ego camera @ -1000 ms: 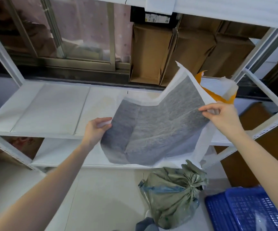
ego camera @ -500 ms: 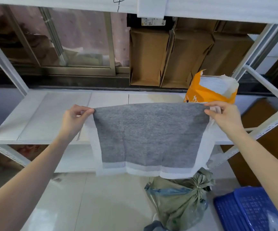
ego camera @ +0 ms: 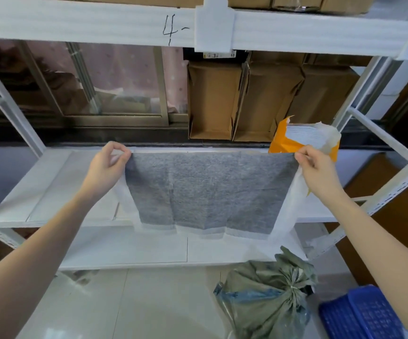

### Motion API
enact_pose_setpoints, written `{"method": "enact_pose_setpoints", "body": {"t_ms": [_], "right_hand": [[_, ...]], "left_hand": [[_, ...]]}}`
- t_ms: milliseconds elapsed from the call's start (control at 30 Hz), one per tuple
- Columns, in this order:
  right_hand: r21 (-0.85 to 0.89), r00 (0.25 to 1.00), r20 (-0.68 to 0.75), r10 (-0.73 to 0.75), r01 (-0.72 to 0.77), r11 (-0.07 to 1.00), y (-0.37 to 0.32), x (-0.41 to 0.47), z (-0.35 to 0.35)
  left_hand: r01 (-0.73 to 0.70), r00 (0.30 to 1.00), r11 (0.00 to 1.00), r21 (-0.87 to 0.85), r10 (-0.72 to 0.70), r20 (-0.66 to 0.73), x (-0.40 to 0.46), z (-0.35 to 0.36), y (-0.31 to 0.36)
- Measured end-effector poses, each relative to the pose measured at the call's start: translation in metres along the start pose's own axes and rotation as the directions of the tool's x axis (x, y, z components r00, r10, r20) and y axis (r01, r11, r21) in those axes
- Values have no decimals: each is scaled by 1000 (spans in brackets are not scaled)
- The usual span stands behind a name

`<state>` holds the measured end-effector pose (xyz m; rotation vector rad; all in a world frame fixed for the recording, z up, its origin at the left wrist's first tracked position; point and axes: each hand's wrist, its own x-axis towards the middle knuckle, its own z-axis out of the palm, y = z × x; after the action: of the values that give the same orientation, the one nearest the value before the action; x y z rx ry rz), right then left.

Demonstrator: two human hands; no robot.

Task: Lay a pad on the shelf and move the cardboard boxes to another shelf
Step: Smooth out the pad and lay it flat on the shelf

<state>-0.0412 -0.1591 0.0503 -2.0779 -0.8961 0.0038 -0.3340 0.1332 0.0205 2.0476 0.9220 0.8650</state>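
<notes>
pad [ego camera: 210, 192]: grey centre, white border, stretched flat in the air over the front of the shelf [ego camera: 51, 192], lower edge hanging past it.
left hand [ego camera: 107, 167]: pinching the top corner at 9 o'clock.
right hand [ego camera: 318, 167]: pinching the top corner at 3 o'clock; pull between the hands keeps it unfolded, likely for a flat lay.
cardboard boxes [ego camera: 247, 101]: 12 o'clock, behind the shelf, not moved yet.
orange pack [ego camera: 283, 140]: 1 o'clock, torn open, probably the pad supply.
floor: tied sack [ego camera: 266, 294] at 5 o'clock.
</notes>
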Motion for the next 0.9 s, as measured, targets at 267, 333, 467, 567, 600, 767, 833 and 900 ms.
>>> {"method": "enact_pose_setpoints", "body": {"t_ms": [267, 333, 467, 567, 600, 767, 833, 900], "right_hand": [[115, 997, 62, -43, 35, 993, -22, 15, 5], [16, 992, 100, -73, 72, 997, -24, 21, 1], [-215, 985, -20, -171, 162, 963, -29, 26, -8], [-354, 979, 10, -203, 193, 915, -38, 28, -12], [-365, 979, 45, -199, 202, 909, -42, 29, -14], [-126, 970, 200, -135, 162, 979, -63, 18, 0], [-34, 952, 250, -176, 190, 981, -80, 10, 14], [41, 922, 328, -206, 204, 978, -100, 2, 28]], "left_hand": [[1, 991, 998, 61, -9, 134, 22, -17, 27], [-22, 992, 998, 55, 15, 126, 27, -26, 30], [-48, 992, 999, -8, 49, 121, 30, -36, 40], [-109, 991, 994, -28, 111, 68, 31, -41, 56], [-140, 989, 989, -39, 142, 43, 32, -43, 63], [-369, 929, 929, -14, 369, 2, 35, -47, 125], [-455, 889, 890, 14, 454, 53, 34, -40, 156], [-516, 850, 857, 13, 510, 136, 32, -29, 184]]}}
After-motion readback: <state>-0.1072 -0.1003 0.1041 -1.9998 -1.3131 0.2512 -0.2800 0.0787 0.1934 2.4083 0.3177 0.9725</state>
